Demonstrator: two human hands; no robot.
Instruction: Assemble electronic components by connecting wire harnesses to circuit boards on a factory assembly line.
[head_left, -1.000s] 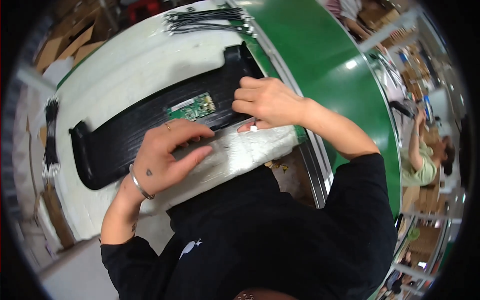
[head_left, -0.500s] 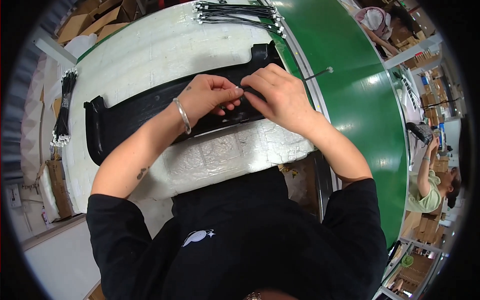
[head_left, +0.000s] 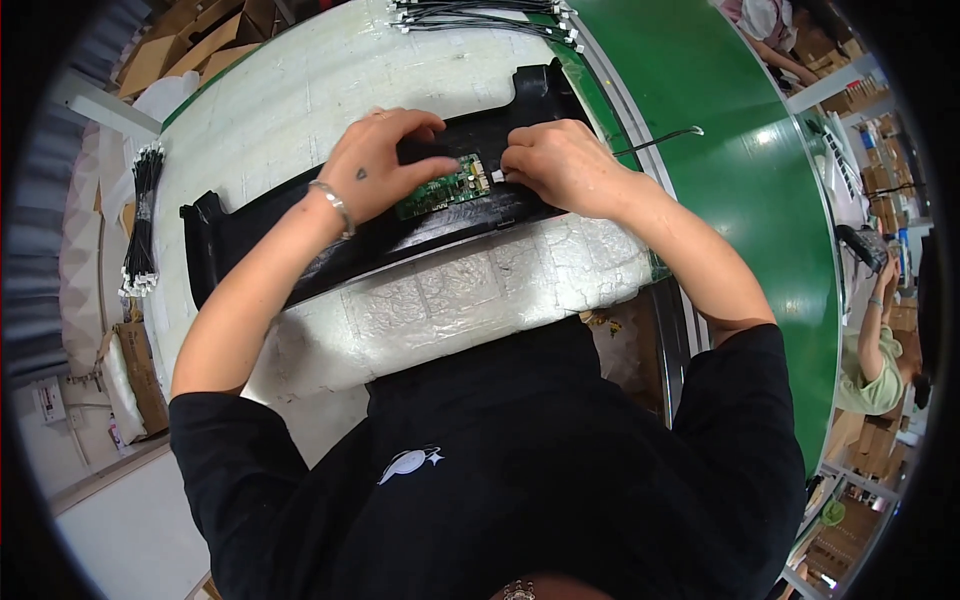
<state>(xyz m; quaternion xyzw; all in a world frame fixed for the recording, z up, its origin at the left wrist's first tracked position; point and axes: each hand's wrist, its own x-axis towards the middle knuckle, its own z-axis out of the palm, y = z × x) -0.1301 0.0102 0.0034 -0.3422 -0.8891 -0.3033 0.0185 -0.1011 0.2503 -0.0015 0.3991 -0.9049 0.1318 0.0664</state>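
Note:
A long black plastic housing lies across the padded white work surface. Inside it sits a green circuit board with small white connectors along its right edge. My left hand arches over the left part of the board, thumb and fingers apart, nothing held between them. Just right of the board, my right hand pinches a black cable by its white plug, which points at the board's edge. The cable's free end sticks out beyond my right hand over the green surface.
Bundled black cables with white plugs lie at the far edge and at the left. A metal rail separates the white padding from a green belt. Cardboard boxes stand back left. Two people work across the belt.
My hands have moved apart: the left has opened and shifted left, uncovering the circuit board. The right keeps the cable and brings its white plug beside the board.

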